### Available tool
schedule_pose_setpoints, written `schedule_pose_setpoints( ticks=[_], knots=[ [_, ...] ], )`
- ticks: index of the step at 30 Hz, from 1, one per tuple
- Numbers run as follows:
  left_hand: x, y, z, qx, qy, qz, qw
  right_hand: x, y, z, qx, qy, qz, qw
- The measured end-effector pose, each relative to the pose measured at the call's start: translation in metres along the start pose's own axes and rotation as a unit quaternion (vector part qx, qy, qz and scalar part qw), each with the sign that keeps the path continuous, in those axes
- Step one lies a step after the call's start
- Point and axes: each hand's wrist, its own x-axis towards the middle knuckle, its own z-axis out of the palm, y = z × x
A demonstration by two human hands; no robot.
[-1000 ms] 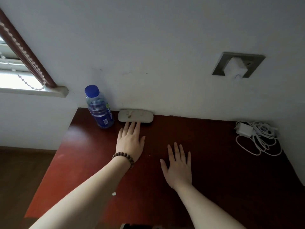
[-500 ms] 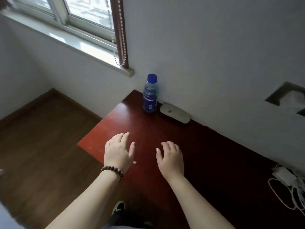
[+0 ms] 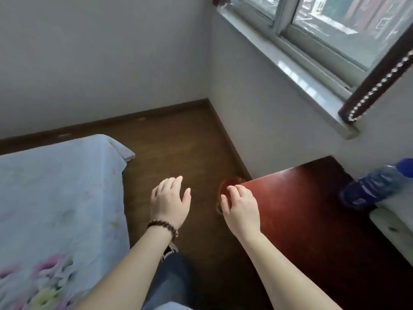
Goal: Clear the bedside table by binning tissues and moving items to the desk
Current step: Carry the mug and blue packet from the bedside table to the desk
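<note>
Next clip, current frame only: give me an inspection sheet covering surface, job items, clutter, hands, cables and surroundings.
Surface: red-brown desk, glossy, at right.
Job items: blue-capped water bottle on the desk by the wall; pale case beside it, partly cut off by the frame edge.
Clutter: nothing seen.
Hands: left hand with a bead bracelet, over the floor, empty; right hand over the desk corner, fingers loosely curled, empty.
Cables: nothing seen.
Surroundings: bed with floral sheet at left, wooden floor, window above.

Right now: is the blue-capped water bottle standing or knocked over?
Standing, as far as shows. The bottle rests base-down on the red desk, cap on; its lean looks like wide-angle tilt. Neither hand touches it.
</note>
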Motion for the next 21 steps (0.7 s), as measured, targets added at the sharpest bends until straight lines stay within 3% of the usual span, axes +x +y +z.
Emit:
schedule_pose_setpoints(
  ticks=[8,21],
  knots=[
    [0.118,-0.113,-0.014,0.003,0.033,-0.099,0.995,0.14,-0.109,0.082,-0.01,-0.03,-0.097,0.995],
    [0.33,-0.218,-0.041,-0.016,0.062,-0.177,0.982,0.36,-0.228,0.164,-0.001,-0.059,-0.133,0.989]
  ],
)
